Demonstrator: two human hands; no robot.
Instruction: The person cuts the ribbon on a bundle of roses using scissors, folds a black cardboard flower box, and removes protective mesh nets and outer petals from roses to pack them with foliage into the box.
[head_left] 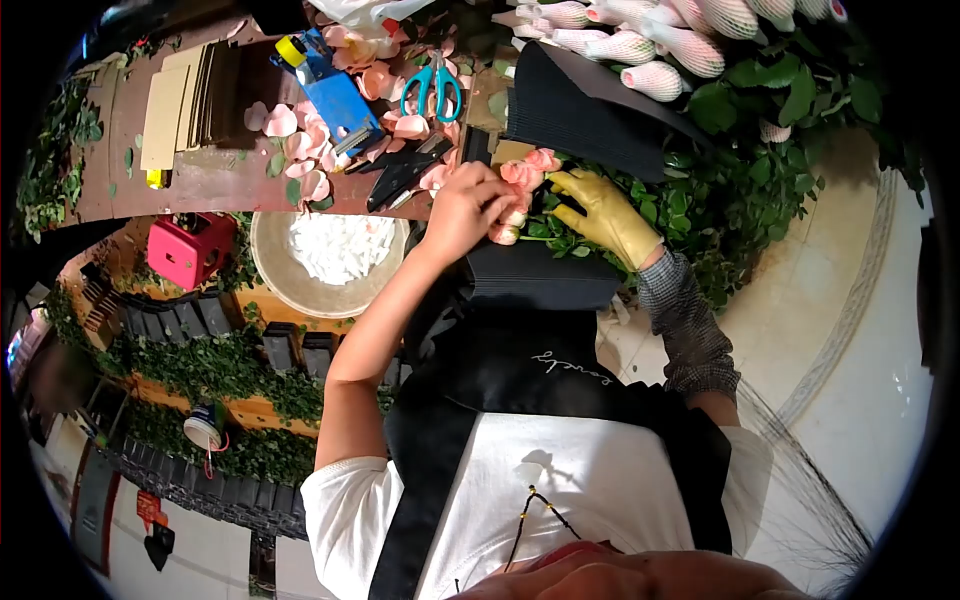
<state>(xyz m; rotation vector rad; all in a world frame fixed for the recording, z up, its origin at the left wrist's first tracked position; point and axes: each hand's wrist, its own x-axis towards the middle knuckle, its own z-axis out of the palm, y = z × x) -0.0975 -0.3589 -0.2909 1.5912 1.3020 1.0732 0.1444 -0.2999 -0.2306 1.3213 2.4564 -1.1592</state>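
Observation:
My bare left hand (pixel 465 210) has its fingers closed at the left edge of a small group of pink roses (pixel 522 178); what lies between the fingertips is hidden. To the right of the blooms, my right hand (pixel 605 215), in a yellow glove, is spread over green stems and leaves, thumb and forefinger apart. The roses lie between black corrugated sheets, one above (pixel 590 115) and one below (pixel 540 278). Left of my left hand, dark tools (pixel 405 175) lie among loose pink petals (pixel 315 140) at the table's edge.
On the brown table (pixel 110 150) are stacked cardboard (pixel 185 105), a blue tape dispenser (pixel 335 95) and teal scissors (pixel 432 92). Net-wrapped roses (pixel 655 80) lie at the top right. Below the table are a bowl of white pieces (pixel 265 270) and a pink stool (pixel 190 248).

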